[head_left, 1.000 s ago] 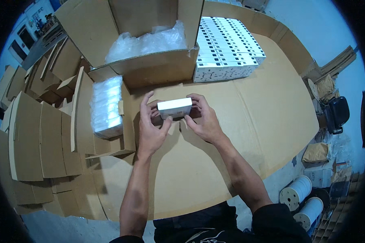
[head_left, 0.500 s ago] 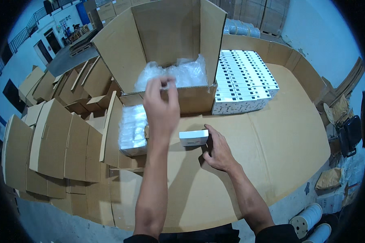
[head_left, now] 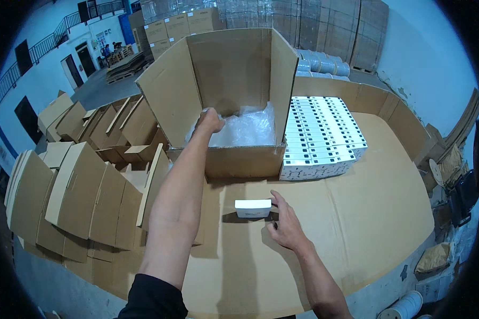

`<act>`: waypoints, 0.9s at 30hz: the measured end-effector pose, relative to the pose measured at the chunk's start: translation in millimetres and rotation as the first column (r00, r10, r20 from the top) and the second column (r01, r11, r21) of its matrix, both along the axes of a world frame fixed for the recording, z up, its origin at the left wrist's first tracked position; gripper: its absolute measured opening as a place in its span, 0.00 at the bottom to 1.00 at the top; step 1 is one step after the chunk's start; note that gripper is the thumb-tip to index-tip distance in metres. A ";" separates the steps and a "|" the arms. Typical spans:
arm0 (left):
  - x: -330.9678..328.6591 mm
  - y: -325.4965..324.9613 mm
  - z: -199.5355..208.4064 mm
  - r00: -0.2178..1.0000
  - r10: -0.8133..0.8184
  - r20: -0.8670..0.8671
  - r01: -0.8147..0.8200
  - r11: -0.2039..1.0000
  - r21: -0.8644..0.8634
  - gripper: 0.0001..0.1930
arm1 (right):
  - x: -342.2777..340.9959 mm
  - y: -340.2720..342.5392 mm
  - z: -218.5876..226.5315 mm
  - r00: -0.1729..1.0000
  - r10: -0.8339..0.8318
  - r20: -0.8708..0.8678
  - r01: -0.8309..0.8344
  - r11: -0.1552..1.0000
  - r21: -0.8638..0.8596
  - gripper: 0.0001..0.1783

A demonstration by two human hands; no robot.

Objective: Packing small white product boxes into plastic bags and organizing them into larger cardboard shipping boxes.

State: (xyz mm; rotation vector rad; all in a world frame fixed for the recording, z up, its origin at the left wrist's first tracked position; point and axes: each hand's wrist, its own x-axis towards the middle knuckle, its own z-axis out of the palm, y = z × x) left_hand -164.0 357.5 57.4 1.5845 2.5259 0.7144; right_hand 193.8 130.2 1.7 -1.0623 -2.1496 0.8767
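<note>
My left hand reaches into the tall open cardboard box and is closed at the left side of the clear bubble-wrap bags. Its fingertips are partly hidden, but they seem to pinch the plastic. On the cardboard-covered table, a small white box stands on edge. Beside its right end is my right hand, thumb and forefinger apart, the forefinger at the box's upper corner. My left forearm covers most of the space left of the white box.
Rows of white boxes with dark square marks stand right of the tall box. Folded brown cartons crowd the left side. A low cardboard wall edges the table's far right. White spools lie on the floor at lower right.
My left hand has moved forward into the tall box, onto the plastic. My right hand remains beside the small white box. The view has tilted up, and my left arm now covers the plastic-wrapped stack.
</note>
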 end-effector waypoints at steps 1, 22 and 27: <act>1.8 -0.2 -2.7 1.000 -0.027 -0.002 0.027 1.000 -0.011 0.16 | 1.6 0.7 -0.4 1.000 -0.007 0.003 0.007 1.000 0.001 0.47; 146.6 -221.3 106.5 0.881 -0.422 0.213 0.070 0.563 0.824 0.09 | 18.3 2.0 14.3 0.899 -0.136 -0.416 0.179 0.982 0.065 0.38; 179.1 -296.0 45.2 0.853 -0.447 0.270 0.128 0.680 0.722 0.07 | 15.7 -23.3 26.9 0.763 0.014 -0.647 -0.061 0.997 -0.050 0.38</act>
